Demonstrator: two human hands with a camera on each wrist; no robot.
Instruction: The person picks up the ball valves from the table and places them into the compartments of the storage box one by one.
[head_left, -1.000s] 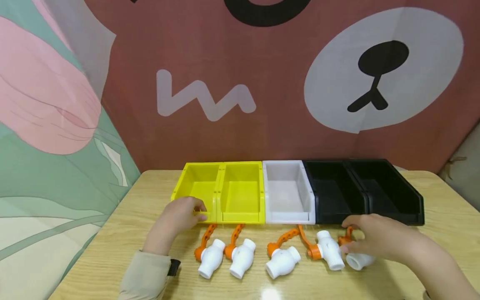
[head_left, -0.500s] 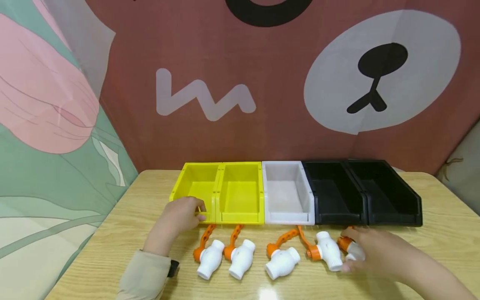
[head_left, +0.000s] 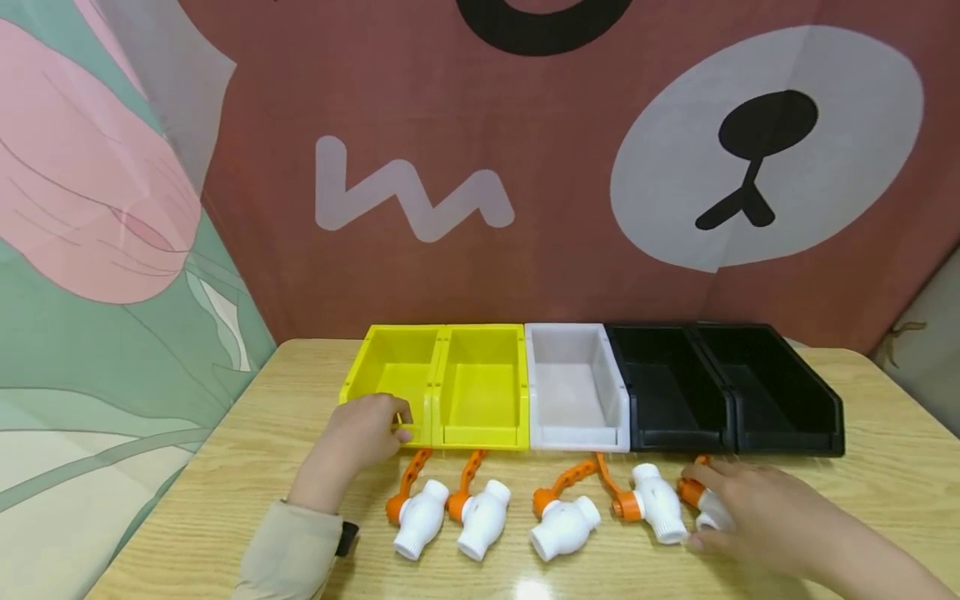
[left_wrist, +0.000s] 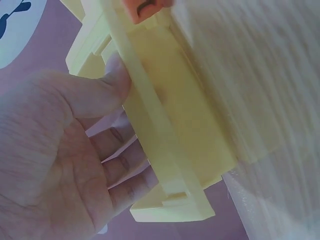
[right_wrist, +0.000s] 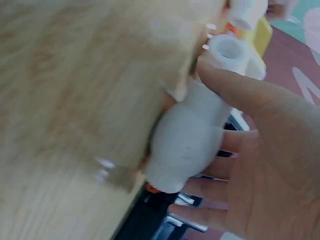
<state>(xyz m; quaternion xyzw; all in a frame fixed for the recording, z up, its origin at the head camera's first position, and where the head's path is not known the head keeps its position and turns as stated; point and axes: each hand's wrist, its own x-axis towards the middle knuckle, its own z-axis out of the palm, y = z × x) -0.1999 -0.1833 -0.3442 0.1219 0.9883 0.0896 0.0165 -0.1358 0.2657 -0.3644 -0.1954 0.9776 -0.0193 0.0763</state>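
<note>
Several white ball valves with orange lever handles lie in a row on the wooden table. My right hand point(head_left: 765, 512) is around the rightmost ball valve point(head_left: 712, 508), covering its right part. In the right wrist view, my thumb crosses the upper neck of this ball valve point(right_wrist: 187, 135), and my fingers reach behind its body. The second valve from the right point(head_left: 660, 504) lies just left of my thumb. My left hand point(head_left: 367, 427) rests at the front rim of the leftmost yellow bin point(head_left: 397, 367). In the left wrist view, its loosely bent fingers point(left_wrist: 120, 140) reach behind that rim.
Right of the leftmost bin stand another yellow bin point(head_left: 483, 437), a white bin point(head_left: 577, 437) and two black bins, one at the far right point(head_left: 791, 442). Three more valves, the middle one point(head_left: 483, 518) among them, lie before the yellow and white bins. A printed cloth point(head_left: 555, 275) hangs behind.
My right hand has come down and closed in over the rightmost ball valve, hiding more of it. My left hand has stayed at the yellow bin's rim.
</note>
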